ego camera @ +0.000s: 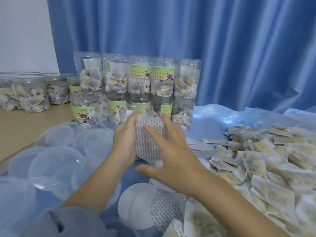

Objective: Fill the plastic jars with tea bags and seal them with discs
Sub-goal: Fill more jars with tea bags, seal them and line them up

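- Pressing a patterned disc point(150, 139) onto the mouth of a clear plastic jar point(136, 110) is the step in hand, as seen from the head view; the jar lies tipped toward the camera, just in front of the stack of filled jars point(136, 82).
- Left hand point(125, 142) curls round the jar's side and the disc's edge, gripping it; right hand point(172, 158) is spread with straight fingers laid over the disc, pressing rather than clasping.
- Behind the held jar, the stack stands two tiers high against the blue curtain point(222, 48), each jar showing tea bags inside, several with green labels. More filled jars point(25, 93) sit left of the stack.
- By my judgement the task is well along but far from finished: a big heap of loose tea bags point(265, 159) lies right of the held jar, spare discs point(153, 207) lie in front of it, and clear plastic lids point(56, 161) pile up to its left.
- Whether the stacked jars already carry discs cannot be told; their mouths are too blurred.
- Held jar's body is mostly hidden by the hands and disc, so how full it is stays unclear. The desk point(20, 130) shows only as a bare tan strip left of the stack; the tea-bag heap runs off the frame.
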The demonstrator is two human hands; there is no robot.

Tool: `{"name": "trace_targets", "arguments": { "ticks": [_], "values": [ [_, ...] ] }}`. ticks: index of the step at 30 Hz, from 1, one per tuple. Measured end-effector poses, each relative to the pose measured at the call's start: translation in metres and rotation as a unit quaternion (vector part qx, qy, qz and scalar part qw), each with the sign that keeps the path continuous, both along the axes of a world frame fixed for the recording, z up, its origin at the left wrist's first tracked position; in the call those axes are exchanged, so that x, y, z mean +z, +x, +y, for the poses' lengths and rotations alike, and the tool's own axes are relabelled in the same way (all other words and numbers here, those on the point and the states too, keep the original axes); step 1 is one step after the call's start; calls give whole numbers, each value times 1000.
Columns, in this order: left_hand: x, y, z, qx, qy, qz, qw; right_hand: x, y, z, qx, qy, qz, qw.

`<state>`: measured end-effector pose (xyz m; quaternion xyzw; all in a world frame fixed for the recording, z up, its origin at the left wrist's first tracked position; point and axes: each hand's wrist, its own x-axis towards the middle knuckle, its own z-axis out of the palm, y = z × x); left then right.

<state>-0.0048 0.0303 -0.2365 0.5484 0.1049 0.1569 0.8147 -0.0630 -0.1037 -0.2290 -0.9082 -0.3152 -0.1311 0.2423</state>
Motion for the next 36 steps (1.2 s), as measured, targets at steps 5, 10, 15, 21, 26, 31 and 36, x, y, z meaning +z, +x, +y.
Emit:
{"name": "trace_targets", "arguments": {
  "ticks": [5,10,15,21,26,31,36],
  "values": [
    [6,-11,-14,-224,64,-35,972,-30,-4,8,-132,202,-74,968],
    [16,-16,-11,-246,63,-60,965,-36,7,7,-90,242,-88,962],
    [6,-4,14,219,205,-180,937,-15,38,-6,-39,309,-41,949],
    [-20,15,20,155,351,-59,921,5,83,-4,-18,334,26,942],
    [-39,23,22,56,302,-42,951,22,110,15,22,273,60,960],
    [-38,24,24,82,356,-27,930,51,133,30,8,206,109,972],
    [-36,15,17,72,504,-91,856,81,137,20,18,115,153,981]
  ]
}}
